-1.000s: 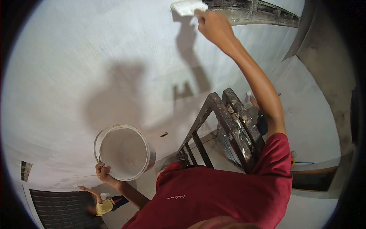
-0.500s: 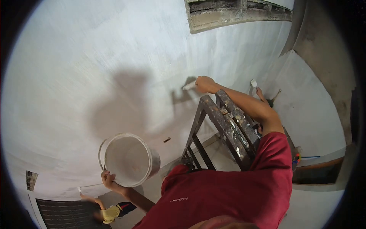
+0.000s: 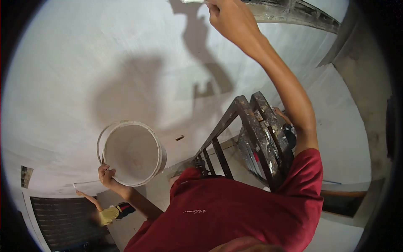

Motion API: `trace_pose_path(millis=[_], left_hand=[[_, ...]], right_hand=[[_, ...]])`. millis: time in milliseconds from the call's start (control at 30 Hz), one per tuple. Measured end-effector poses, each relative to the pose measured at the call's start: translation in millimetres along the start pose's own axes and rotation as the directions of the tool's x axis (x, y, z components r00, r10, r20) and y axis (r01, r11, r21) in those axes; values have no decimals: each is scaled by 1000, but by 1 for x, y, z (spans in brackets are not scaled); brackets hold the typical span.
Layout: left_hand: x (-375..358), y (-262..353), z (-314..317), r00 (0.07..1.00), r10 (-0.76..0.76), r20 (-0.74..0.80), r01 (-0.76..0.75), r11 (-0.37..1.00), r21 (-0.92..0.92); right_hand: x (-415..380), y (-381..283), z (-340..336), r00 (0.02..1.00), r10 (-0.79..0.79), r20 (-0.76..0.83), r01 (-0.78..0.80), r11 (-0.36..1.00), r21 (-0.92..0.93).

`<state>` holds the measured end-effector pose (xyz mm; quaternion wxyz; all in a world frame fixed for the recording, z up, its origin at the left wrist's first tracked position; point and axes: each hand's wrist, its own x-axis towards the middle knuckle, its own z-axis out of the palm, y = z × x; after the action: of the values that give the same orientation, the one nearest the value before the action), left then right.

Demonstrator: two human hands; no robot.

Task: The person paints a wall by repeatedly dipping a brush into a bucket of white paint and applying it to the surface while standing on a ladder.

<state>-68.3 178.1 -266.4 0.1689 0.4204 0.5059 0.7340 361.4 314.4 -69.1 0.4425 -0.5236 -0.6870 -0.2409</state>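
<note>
My left hand (image 3: 107,174) grips the rim of a whitish, paint-stained bucket (image 3: 163,157), which tilts so that I look down into it. A thin handle (image 3: 100,145) loops out at the bucket's left side. High up at the top edge, my right hand (image 3: 226,14) is closed round a paintbrush. Only the pale end of this paintbrush (image 3: 189,1) shows, close to the wall; the rest is cut off or hidden in my fingers. The white wall (image 3: 63,84) carries the shadow of my arm and head.
A dark, paint-spattered ladder (image 3: 262,143) stands under my right arm. Below left, a person in a yellow shirt (image 3: 109,215) reaches toward the wall. Another person's arm (image 3: 280,112) shows behind the ladder. A rough opening (image 3: 289,14) breaks the upper wall.
My right hand has swept upward along the wall with the paintbrush, toward the top edge. The bucket and my left hand appear slightly higher and further left as the view shifts.
</note>
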Motion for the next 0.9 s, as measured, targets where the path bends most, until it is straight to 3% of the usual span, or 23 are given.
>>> trace_pose_path(millis=[100,133,167,300,333,433,533,633,733,800,867,900], left_hand=[[0,-7,-1,986,161,45,-165,980,113],[4,-13,-9,993,111,50,-113,992,49],[9,-25,-15,996,66,54,-65,998,-22],[12,-28,-20,979,-203,22,204,965,-162],[10,-19,-7,985,-174,8,171,958,-232],[9,-11,-1,961,-274,46,271,886,-376],[13,-18,-5,959,-269,85,281,879,-385],[15,-32,-13,964,-257,70,264,888,-375],[16,-29,-14,951,-275,141,308,876,-371],[18,-20,-4,944,-304,132,331,861,-386],[20,-28,-15,931,-319,177,364,844,-394],[21,-34,-18,941,-299,160,339,858,-386]], right_hand=[[-26,9,52,973,46,227,-25,995,-92],[-38,3,65,933,111,343,-83,992,-97],[-49,-1,76,944,113,311,-85,991,-104],[-68,-3,86,803,167,572,-138,986,-95],[-74,1,92,764,177,621,-139,984,-110],[-87,5,112,609,250,753,-198,967,-160],[-92,7,121,422,273,865,-158,961,-226],[-77,16,117,566,281,775,-184,960,-213],[-49,8,73,750,307,586,-297,948,-117],[-31,-7,47,858,279,432,-213,957,-196],[-12,-14,22,948,127,292,-85,985,-152],[0,-25,9,972,111,207,-66,975,-213]])
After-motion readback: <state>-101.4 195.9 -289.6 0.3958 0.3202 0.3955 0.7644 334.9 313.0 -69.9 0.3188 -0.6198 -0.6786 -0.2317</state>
